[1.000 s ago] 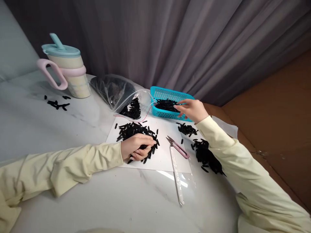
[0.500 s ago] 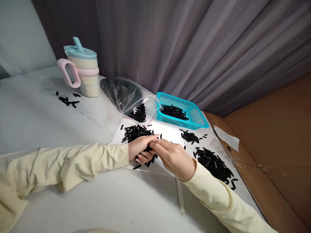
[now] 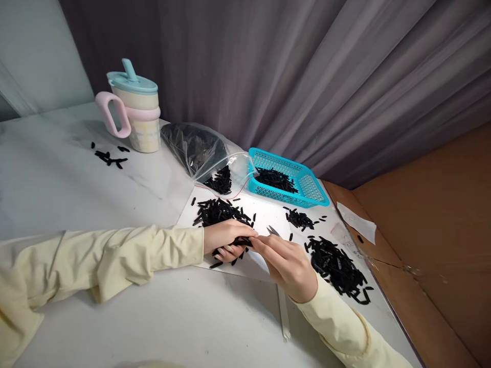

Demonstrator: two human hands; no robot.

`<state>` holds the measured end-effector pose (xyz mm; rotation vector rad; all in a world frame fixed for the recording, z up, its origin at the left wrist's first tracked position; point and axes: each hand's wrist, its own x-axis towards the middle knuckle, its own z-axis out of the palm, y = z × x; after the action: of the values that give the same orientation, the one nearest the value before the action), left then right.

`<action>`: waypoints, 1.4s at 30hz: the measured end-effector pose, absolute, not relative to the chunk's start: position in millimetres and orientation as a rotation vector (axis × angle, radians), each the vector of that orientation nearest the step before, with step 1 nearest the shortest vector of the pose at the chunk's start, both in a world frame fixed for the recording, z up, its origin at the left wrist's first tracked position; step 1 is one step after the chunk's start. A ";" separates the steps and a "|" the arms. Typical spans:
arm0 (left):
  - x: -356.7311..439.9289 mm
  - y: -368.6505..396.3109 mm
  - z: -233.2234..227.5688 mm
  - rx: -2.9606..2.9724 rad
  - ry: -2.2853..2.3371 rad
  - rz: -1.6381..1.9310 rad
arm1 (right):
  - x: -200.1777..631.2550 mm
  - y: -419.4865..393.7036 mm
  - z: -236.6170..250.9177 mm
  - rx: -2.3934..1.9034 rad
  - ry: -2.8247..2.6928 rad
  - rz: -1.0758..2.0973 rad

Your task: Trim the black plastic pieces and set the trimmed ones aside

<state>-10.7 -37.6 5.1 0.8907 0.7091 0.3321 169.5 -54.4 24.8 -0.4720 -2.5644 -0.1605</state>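
Head view: left hand (image 3: pixel 224 237) resting on white paper (image 3: pixel 264 217), fingers (image 3: pixel 245 232) curling narrow around a bunch of black pieces (image 3: pixel 218 210). Right hand (image 3: pixel 286 263) meeting it, fingers (image 3: pixel 259 244) pinching narrow at a piece just beside the left fingertips. Scissors (image 3: pixel 273 231) poking out just beyond the right fingers. Lying past both: bag (image 3: pixel 209 153), basket (image 3: pixel 303 181), cup (image 3: pixel 134 112). Second pile (image 3: pixel 337 263) sitting right of the right fingers on the tabletop (image 3: pixel 76 179).
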 end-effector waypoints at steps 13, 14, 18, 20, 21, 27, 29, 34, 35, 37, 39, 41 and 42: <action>-10.9 -38.6 1.5 0.861 0.675 0.439 | 180.1 -71.0 21.6 -0.536 -2.470 0.011; -11.3 -38.7 1.9 0.868 0.659 0.444 | 181.4 -72.8 22.4 -0.592 -2.416 0.112; -13.0 -39.2 4.4 0.893 0.640 0.438 | 186.0 -74.0 24.3 -0.829 -2.236 0.380; -13.3 -39.2 5.4 0.899 0.642 0.439 | 187.8 -71.5 23.3 -0.934 -2.171 0.434; -13.3 -39.2 5.8 0.904 0.641 0.439 | 188.4 -70.0 22.5 -0.982 -2.136 0.456; -11.0 -40.6 7.3 0.975 0.663 0.413 | 185.8 -64.5 18.5 -0.981 -2.085 0.434; -10.1 -40.6 6.9 0.999 0.673 0.397 | 182.9 -63.8 18.6 -0.883 -2.146 0.388; -9.3 -39.2 5.5 0.983 0.700 0.407 | 180.8 -60.8 19.5 -0.833 -2.245 0.326; -9.4 -39.1 5.2 0.973 0.702 0.415 | 181.7 -60.3 18.7 -0.885 -2.257 0.342; -9.4 -39.1 4.6 0.958 0.702 0.430 | 183.4 -59.9 15.3 -1.004 -2.304 0.370; -9.5 -39.2 3.9 0.934 0.705 0.451 | 183.1 -60.1 9.2 -1.081 -2.414 0.320; -9.8 -38.9 3.2 0.894 0.701 0.474 | 180.1 -60.5 2.1 -1.076 -2.566 0.160; -10.1 -38.6 2.9 0.872 0.695 0.483 | 178.1 -60.6 -1.0 -1.053 -2.629 0.074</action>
<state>-10.1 -38.6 2.9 0.8718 0.6948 0.4826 178.1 -60.6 -1.0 -1.0533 -2.6290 0.0739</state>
